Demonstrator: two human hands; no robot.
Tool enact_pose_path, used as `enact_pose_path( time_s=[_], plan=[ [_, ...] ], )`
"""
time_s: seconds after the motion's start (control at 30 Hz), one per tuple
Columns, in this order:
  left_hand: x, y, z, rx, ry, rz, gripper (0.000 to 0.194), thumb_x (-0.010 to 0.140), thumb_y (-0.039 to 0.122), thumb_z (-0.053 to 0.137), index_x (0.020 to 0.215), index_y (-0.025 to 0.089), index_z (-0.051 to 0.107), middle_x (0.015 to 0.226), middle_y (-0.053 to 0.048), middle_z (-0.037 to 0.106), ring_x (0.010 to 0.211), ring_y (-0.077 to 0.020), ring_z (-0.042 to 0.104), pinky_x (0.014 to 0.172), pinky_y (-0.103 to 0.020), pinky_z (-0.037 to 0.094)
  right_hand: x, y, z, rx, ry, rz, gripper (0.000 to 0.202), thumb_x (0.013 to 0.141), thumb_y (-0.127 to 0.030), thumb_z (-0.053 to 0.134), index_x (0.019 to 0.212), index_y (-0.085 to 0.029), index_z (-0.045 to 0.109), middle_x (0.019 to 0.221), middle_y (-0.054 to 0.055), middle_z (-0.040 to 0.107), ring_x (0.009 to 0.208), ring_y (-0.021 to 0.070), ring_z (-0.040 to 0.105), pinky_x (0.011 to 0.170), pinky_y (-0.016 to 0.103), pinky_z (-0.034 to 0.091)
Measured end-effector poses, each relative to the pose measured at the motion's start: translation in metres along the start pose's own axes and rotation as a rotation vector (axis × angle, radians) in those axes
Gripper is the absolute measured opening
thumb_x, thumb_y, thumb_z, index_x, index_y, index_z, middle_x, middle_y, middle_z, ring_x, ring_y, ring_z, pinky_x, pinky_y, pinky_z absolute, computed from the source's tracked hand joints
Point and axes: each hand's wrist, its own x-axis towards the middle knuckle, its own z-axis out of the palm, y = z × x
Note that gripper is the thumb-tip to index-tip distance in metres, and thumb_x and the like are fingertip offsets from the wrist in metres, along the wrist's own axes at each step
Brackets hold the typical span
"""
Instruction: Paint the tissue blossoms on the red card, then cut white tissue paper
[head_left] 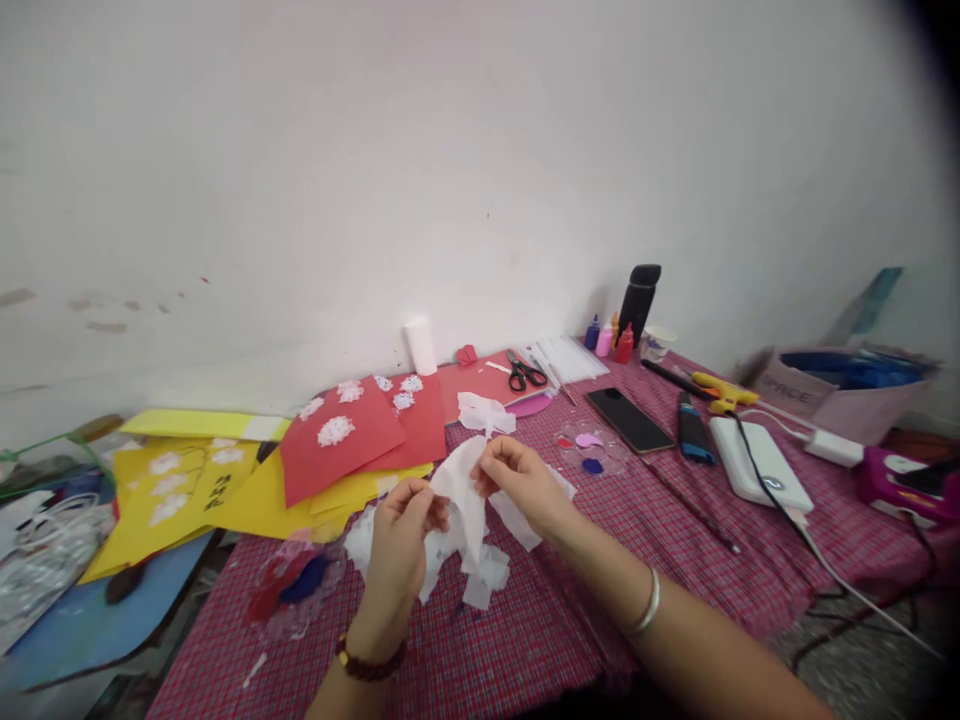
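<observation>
Pinching one sheet of thin white tissue (461, 495) between them, the left hand (409, 515) and right hand (514, 475) hold it up above the counter (510, 665), over loose scraps (487, 575). It looks flimsy, so I'd keep both grips light and close together, ease rather than yank, and stay clear of the paint (304, 580) at left.

Free tablecloth strip (630, 505) (paintbrush (690, 504) alongside)
</observation>
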Motion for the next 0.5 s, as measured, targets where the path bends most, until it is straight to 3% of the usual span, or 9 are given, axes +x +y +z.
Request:
enact_pose_path(
  time_s=[0.1,0.27,0.4,0.5],
  plan=[
    [0.001,0.002,0.001,-0.12,-0.016,-0.051,0.018,0.066,0.029,0.068,0.063,0.016,0.055,0.055,0.002,0.06,0.05,-0.012,0.055,0.053,-0.024,0.046,0.001,-0.002,-0.002,0.048,-0.007,0.082,0.036,0.075,-0.051,0.064,0.074,-0.017,0.052,0.071,0.001,0.064,0.055,0.0095,0.057,0.058,0.024,0.048],
    [-0.002,-0.001,0.005,0.023,-0.053,-0.017,0.017,0.069,0.03,0.066,0.066,0.015,0.06,0.06,-0.001,0.064,0.056,-0.0137,0.059,0.058,-0.026,0.049,-0.004,0.003,-0.002,-0.184,-0.237,0.015,0.051,0.079,-0.068,0.052,0.075,-0.016,0.051,0.065,0.0,0.058,0.057,0.0102,0.054,0.056,0.023,0.044],
    [-0.004,-0.006,0.006,0.146,-0.157,0.056,0.011,0.072,0.024,0.064,0.066,0.015,0.063,0.058,0.003,0.059,0.055,-0.011,0.055,0.056,-0.022,0.046,-0.009,0.008,0.0,-0.481,-0.282,-0.086,0.042,0.081,-0.058,0.058,0.079,-0.017,0.052,0.064,-0.004,0.051,0.057,0.0092,0.045,0.05,0.02,0.032],
    [-0.004,-0.007,0.006,0.133,-0.183,0.04,0.011,0.072,0.023,0.062,0.065,0.015,0.062,0.056,0.003,0.056,0.052,-0.0102,0.051,0.052,-0.021,0.044,-0.009,0.008,0.001,-0.531,-0.273,-0.077,0.03,0.087,-0.044,0.055,0.075,-0.017,0.052,0.062,-0.004,0.05,0.057,0.0094,0.045,0.05,0.02,0.031]
  ],
)
